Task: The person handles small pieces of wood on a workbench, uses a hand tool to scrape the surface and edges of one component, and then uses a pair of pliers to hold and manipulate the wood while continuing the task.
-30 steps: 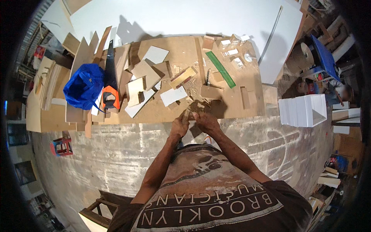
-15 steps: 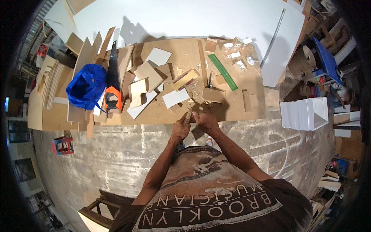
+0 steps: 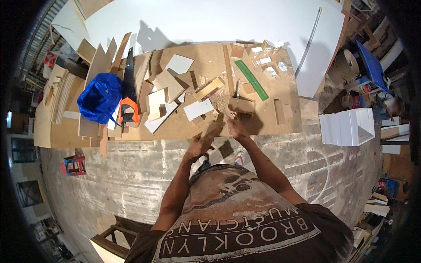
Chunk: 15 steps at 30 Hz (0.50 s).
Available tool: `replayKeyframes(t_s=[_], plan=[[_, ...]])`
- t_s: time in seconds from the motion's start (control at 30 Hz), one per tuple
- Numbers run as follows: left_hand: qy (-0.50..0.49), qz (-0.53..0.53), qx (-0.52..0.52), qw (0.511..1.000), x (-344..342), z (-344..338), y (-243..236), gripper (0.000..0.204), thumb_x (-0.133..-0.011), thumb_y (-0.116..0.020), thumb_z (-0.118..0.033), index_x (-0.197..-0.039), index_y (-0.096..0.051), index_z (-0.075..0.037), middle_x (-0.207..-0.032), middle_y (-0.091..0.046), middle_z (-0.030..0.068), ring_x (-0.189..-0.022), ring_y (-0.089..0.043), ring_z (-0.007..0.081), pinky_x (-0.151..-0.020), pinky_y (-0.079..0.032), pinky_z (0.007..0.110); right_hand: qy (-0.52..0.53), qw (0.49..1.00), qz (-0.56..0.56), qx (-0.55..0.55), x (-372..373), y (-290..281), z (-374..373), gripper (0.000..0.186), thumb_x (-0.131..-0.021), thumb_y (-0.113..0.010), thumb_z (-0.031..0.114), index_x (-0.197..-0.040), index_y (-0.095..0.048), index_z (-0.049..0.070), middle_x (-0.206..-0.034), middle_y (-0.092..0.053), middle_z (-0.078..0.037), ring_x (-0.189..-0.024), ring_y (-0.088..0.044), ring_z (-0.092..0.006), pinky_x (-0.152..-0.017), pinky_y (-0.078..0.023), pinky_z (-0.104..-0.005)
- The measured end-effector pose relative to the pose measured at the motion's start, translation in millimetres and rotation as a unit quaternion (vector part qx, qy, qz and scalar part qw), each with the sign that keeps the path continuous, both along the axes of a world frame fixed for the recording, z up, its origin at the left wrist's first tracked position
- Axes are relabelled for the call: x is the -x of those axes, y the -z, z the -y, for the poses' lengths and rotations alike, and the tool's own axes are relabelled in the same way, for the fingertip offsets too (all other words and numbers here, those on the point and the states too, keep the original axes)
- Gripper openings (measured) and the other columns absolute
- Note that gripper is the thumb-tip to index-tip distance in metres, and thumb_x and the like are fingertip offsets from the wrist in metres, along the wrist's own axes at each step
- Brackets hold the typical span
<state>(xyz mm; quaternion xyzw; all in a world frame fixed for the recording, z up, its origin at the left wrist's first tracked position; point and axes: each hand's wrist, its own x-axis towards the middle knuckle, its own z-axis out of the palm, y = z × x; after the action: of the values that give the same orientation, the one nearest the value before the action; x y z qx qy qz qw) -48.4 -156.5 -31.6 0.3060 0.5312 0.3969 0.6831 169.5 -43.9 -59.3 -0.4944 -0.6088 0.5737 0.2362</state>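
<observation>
My left hand is at the front edge of the workbench, its fingers curled. Whatever it may hold is lost against a dark shadow. To its right, my right hand is closed with its fingertips drawn together, pointing at the bench. Anything between them is too small to make out. Just beyond the right hand sits a small wooden block, a dark slim tool behind it. Wood shavings lie left of the block, near a white board piece and a yellowish wood block.
A handsaw with an orange handle and a blue bag are at the left. A green strip and small white-faced blocks lie at the right. Beyond is a large white panel. A plastic stool stands on the floor.
My hands have moved apart: the left slightly down and left, the right slightly up and right. The thin light piece seen at the left hand no longer shows. The wooden block has tilted.
</observation>
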Motion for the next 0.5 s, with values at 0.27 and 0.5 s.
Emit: replayKeyframes(t_s=[0.27,0.5], plan=[[0.034,0.190,0.010,0.981,-35.0,-17.5,-85.7,0.071,-0.095,-0.057,-0.058,-0.142,-0.050,-0.006,-0.117,-0.068,0.0133,-0.085,-0.073,0.0227,-0.048,-0.060,0.029,0.082,0.938,-0.267,0.206,-8.3,-116.4,-3.9,0.017,-0.101,-0.061,0.029,-0.092,-0.059,0.014,-0.068,-0.049,0.008,-0.045,-0.036,-0.0018,-0.039,-0.025,-0.0220],[0.050,0.288,0.002,0.956,-60.5,-25.7,-94.5,0.103,-0.086,-0.027,-0.087,-0.147,-0.044,-0.006,-0.126,-0.066,0.0196,-0.090,-0.072,0.0249,-0.051,-0.061,0.033,0.083,0.903,-0.344,0.242,-32.2,-159.5,-1.6,0.021,-0.102,-0.057,0.029,-0.094,-0.062,0.010,-0.062,-0.051,0.007,-0.043,-0.038,-0.0019,-0.037,-0.030,-0.0217]])
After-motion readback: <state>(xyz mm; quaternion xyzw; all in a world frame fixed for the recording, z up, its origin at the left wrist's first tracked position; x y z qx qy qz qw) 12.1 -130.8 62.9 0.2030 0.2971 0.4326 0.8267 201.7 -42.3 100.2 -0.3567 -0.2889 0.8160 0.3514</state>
